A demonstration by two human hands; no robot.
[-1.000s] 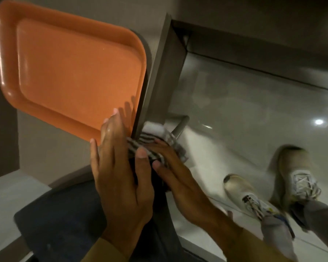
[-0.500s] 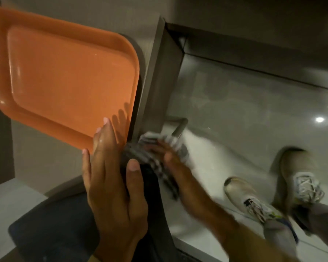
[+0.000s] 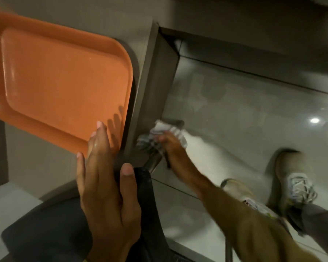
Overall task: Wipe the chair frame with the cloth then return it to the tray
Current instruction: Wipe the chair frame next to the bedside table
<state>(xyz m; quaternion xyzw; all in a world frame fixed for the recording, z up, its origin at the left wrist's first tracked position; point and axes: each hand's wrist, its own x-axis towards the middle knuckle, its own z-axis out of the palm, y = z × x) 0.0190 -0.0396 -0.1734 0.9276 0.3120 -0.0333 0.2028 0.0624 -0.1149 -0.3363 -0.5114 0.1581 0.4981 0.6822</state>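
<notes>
The right hand (image 3: 170,146) is closed on the soft striped grey-and-white cloth (image 3: 159,134), bunched around the shiny metal chair-frame tube (image 3: 155,163) below the table's edge. Limp and light, it needs a full-fisted hold. The left hand (image 3: 106,190) lies flat, fingers spread, on the dark padded seat (image 3: 45,229) (bracing it, likely). The flat orange plastic tray (image 3: 61,86) waits at the table's edge, its path unobstructed.
</notes>
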